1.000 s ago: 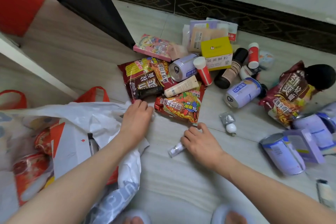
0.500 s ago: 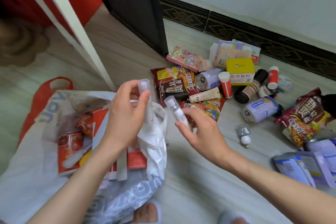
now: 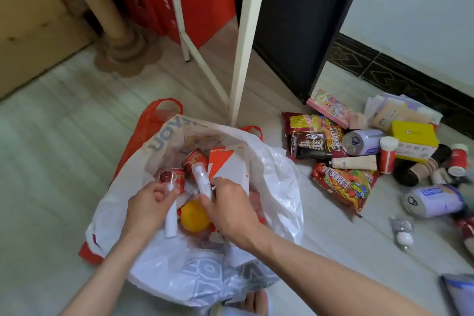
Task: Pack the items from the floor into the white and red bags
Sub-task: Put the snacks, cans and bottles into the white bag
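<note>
Head view: both hands are over the mouth of the white bag [image 3: 269, 177], which lies open on the floor [image 3: 64, 161] atop the red bag [image 3: 143, 131]. The left hand [image 3: 146, 210] has its grip curled round a slim white tube [image 3: 171, 223]; the right hand [image 3: 230, 208] pinches a small white spray bottle [image 3: 202, 182] whose label is too blurred to read. Grey letters "JOY" show on the white bag's rim. Inside lie an orange [image 3: 195, 215], red cups and a white-and-orange box [image 3: 230, 167]. Half a second ago both hands held these items higher, above the bag's edge; now they are lowered into it. Noodle packets [image 3: 343, 185] with Chinese writing remain on the floor to the right.
</note>
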